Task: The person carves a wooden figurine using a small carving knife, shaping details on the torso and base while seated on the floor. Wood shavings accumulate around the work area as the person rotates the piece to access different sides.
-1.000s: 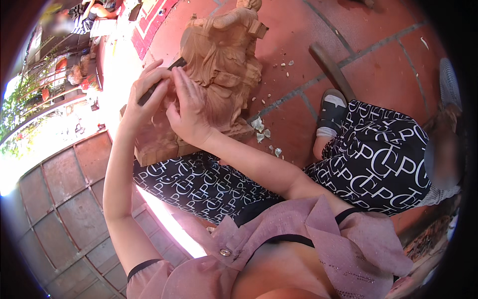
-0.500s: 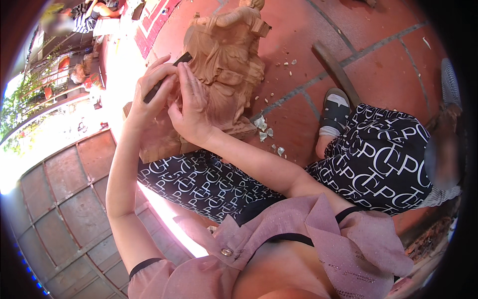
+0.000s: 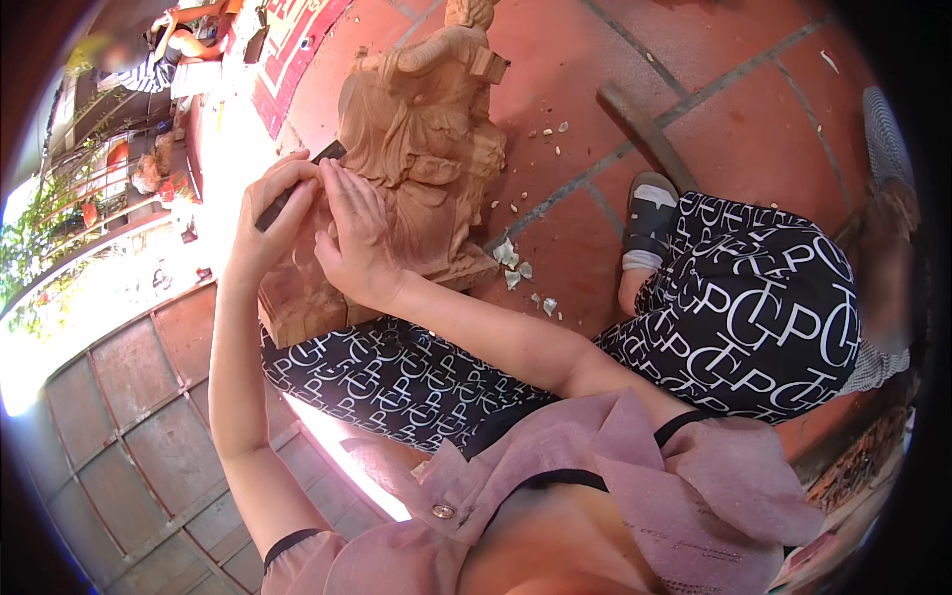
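Note:
A carved figure [image 3: 421, 149] of reddish-brown wood, with draped folds and a flat base, lies tilted over my lap. My left hand [image 3: 266, 213] is closed around a dark, narrow flat bar [image 3: 329, 153] at the figure's left side. The bar slants up to the right, and its far end shows past my fingers against the carving. I cannot make out whether it has a cutting edge. My right hand [image 3: 362, 243] lies over the carving with its fingers pressed together, their tips by the bar and my left fingers. What lies under those fingertips is hidden.
A wooden bar [image 3: 645, 137] lies on the red tiled floor beside my sandalled foot [image 3: 650, 223]. Pale chips [image 3: 511, 263] are scattered right of the carving. A red patterned mat [image 3: 297, 59] is at upper left, with another person [image 3: 174, 50] beyond. A metal-framed panel [image 3: 139, 426] stands left.
Both hands and the bar have shifted slightly down and left along the carving. The whole scene has also moved a little left and down in the view.

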Available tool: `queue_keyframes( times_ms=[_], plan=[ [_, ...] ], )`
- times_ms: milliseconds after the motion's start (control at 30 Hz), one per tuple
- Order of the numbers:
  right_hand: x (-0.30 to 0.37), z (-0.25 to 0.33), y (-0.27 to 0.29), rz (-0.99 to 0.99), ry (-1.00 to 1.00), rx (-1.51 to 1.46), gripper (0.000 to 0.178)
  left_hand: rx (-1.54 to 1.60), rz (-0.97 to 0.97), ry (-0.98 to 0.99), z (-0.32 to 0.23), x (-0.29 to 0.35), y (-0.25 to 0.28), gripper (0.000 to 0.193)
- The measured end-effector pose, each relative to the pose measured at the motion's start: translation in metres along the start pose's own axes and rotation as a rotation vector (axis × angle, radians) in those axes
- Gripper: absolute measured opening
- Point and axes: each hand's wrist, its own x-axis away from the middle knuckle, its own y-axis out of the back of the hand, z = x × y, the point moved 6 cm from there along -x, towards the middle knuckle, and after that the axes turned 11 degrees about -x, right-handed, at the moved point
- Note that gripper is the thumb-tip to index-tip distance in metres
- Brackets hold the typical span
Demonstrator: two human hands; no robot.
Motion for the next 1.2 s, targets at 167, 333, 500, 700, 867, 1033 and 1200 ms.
queue_keyframes(
  times_ms=[167,333,500,700,867,1033,1200],
  plan=[
    [-0.003,0.001,0.001,-0.074,-0.002,-0.014,0.071,0.079,-0.09,0.05,-0.009,0.0,-0.001,0.017],
    [-0.002,0.002,0.001,-0.013,0.006,-0.031,0.072,-0.04,-0.082,-0.01,-0.012,0.003,0.004,0.015],
    [-0.014,-0.003,0.006,-0.086,-0.071,-0.129,0.071,-0.09,-0.194,-0.07,-0.021,-0.007,0.0,0.015],
    [-0.003,-0.009,0.003,-0.06,-0.028,-0.087,0.076,-0.23,-0.137,-0.062,-0.021,-0.004,-0.001,0.014],
    [-0.017,-0.012,0.01,-0.103,-0.044,-0.111,0.075,-0.109,-0.157,-0.042,-0.028,-0.017,-0.002,0.013],
    [-0.01,-0.011,0.007,-0.071,-0.049,-0.144,0.076,-0.133,-0.113,-0.005,-0.024,-0.012,-0.002,0.014],
    [-0.016,-0.007,0.007,-0.087,-0.069,-0.122,0.076,-0.087,-0.233,-0.072,-0.025,-0.013,0.0,0.014]
  ],
)
